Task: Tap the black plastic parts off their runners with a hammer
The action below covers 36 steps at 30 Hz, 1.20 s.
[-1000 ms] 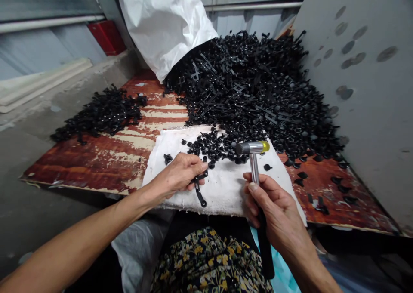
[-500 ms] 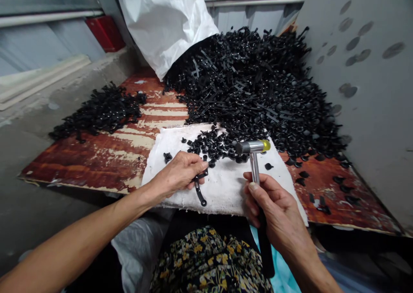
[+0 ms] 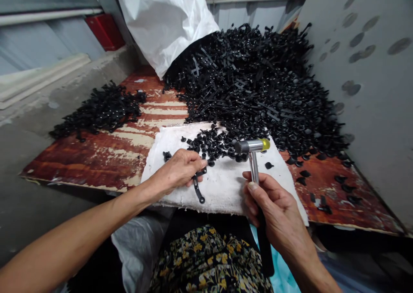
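While a person leans over the near edge of a red, paint-peeled wooden board (image 3: 80,168), the work sits at the board's middle. Far left, grey concrete floor (image 3: 35,164) runs alongside it. On the board's left part lies a low pile of black plastic strips (image 3: 100,112), well apart from the hands. Next comes the left hand (image 3: 176,172), resting on a white cloth pad (image 3: 226,189), fingers curled shut over a black plastic strip (image 3: 197,190) whose free end lies on the cloth below the fingertips. One loose black stud (image 3: 167,156) sits just beyond the hand, and a scatter of small black caps (image 3: 206,144) covers the pad's far edge. The right hand (image 3: 274,202) is closed firmly round a small hammer (image 3: 254,166): steel shaft upright, black grip running down below the fist, head crosswise with a yellow face to the right. That head is held above the pad, beside the caps. Behind it all, a large heap of black strips and caps (image 3: 251,86) fills the board's far part, against the mouth of a white woven sack (image 3: 164,22). Loose black pieces (image 3: 325,185) dot the near right corner, and a grey panel (image 3: 364,82) stands along the right edge.
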Each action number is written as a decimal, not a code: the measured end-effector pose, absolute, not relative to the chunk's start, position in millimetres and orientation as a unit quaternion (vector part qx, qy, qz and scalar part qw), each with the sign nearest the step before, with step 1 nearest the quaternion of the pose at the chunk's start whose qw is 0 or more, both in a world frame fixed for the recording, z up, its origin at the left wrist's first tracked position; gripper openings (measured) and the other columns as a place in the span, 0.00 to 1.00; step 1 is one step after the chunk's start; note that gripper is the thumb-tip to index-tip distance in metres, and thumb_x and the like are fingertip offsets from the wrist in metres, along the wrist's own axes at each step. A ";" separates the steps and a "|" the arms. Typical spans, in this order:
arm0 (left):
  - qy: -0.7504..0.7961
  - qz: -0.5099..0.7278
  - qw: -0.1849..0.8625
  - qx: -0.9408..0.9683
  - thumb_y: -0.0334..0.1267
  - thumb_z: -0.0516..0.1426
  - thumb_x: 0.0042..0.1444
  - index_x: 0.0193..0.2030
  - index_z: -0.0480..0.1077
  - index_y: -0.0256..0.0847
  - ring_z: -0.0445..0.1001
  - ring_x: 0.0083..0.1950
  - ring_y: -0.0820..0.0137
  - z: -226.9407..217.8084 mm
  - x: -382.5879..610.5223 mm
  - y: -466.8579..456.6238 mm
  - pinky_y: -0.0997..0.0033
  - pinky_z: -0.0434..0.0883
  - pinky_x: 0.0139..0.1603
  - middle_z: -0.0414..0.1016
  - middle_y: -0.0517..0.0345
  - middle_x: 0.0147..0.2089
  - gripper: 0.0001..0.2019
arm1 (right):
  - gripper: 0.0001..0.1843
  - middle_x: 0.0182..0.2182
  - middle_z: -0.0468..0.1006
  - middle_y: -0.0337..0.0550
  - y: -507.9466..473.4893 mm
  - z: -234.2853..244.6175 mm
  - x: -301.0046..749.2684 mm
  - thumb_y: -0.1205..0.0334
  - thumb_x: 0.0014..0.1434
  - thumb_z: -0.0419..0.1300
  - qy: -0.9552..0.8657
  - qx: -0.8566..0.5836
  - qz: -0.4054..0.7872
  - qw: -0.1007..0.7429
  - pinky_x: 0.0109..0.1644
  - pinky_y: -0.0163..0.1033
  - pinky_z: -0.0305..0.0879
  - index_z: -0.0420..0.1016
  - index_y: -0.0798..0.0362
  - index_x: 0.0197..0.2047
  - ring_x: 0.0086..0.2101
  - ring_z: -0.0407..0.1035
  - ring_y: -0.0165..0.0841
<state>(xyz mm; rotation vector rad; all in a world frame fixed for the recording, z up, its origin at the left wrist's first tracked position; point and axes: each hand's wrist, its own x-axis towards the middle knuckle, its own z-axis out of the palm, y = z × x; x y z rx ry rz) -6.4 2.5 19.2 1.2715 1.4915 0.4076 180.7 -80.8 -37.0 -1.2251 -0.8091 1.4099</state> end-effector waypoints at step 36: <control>0.617 0.190 0.554 0.526 0.31 0.52 0.61 0.22 0.63 0.36 0.59 0.11 0.83 17.3 -2.5 -3.1 0.83 0.56 0.09 0.69 0.63 0.19 0.15 | 0.20 0.17 0.63 0.28 -80.1 -35.5 179.0 0.48 0.58 0.62 -0.363 -0.531 0.580 0.500 0.16 0.26 0.50 0.69 0.53 0.46 0.15 0.53 0.22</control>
